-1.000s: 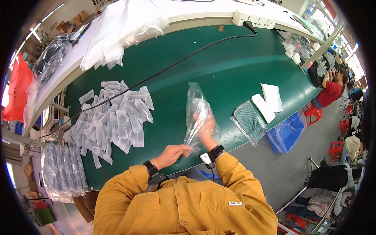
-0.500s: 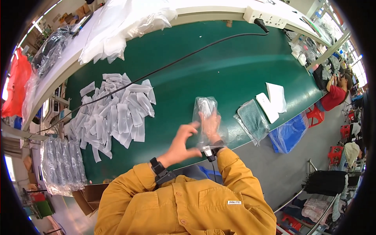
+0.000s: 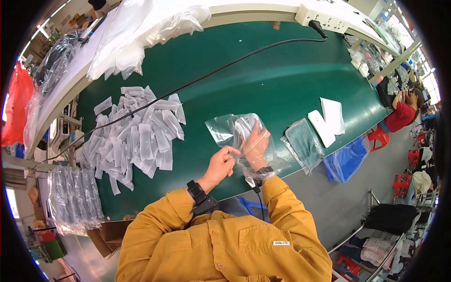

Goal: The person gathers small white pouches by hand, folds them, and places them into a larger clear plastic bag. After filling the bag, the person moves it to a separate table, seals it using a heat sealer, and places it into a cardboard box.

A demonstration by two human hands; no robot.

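Clear plastic bag lies on the green tabletop, near its front edge, right of the heap of whitish strips. Right hand sits in or under the film, fingers loosely extended by a pale item; we cannot tell whether it grips. Left hand, fingers curled, index toward the film; pinch or mere touch, we cannot say.

Risks, as we judge them: film snagging on the right wristband or the corded white device, then creasing or tearing; the pale item slipping askew if 1 hand pulls while the other is slack.

Hard to make out: the bag's mouth, lost in glare and folds; the pale item's kind and lower end; right fingertips, blurred by film.
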